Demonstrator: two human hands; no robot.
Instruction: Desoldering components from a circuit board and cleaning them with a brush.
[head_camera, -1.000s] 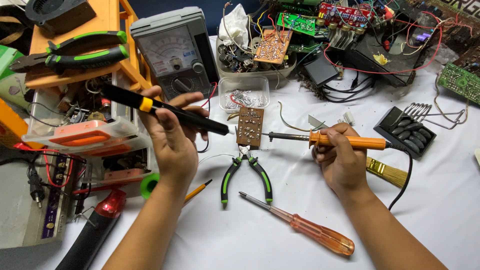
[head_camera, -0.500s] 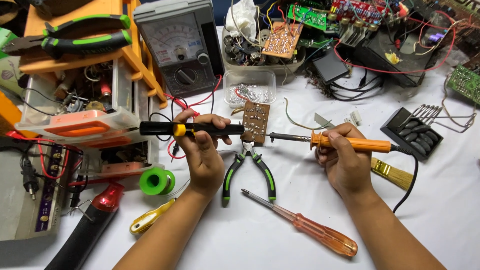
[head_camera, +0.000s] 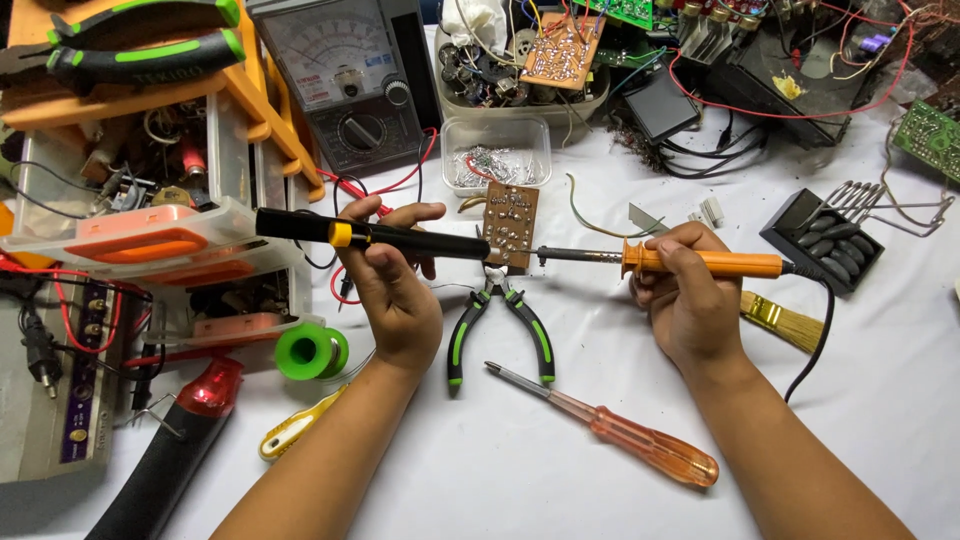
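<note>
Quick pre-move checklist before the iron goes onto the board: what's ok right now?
1. Left hand grips the black suction pump: ok.
2. Right hand grips the soldering iron by its orange handle: ok.
3. Circuit board held upright in the pliers: ok.
4. Iron tip at the board's edge: ok; contact cannot tell.
5. Iron hot: cannot tell.
6. Cord clear of the brush: not ok, it crosses beside it.
</note>
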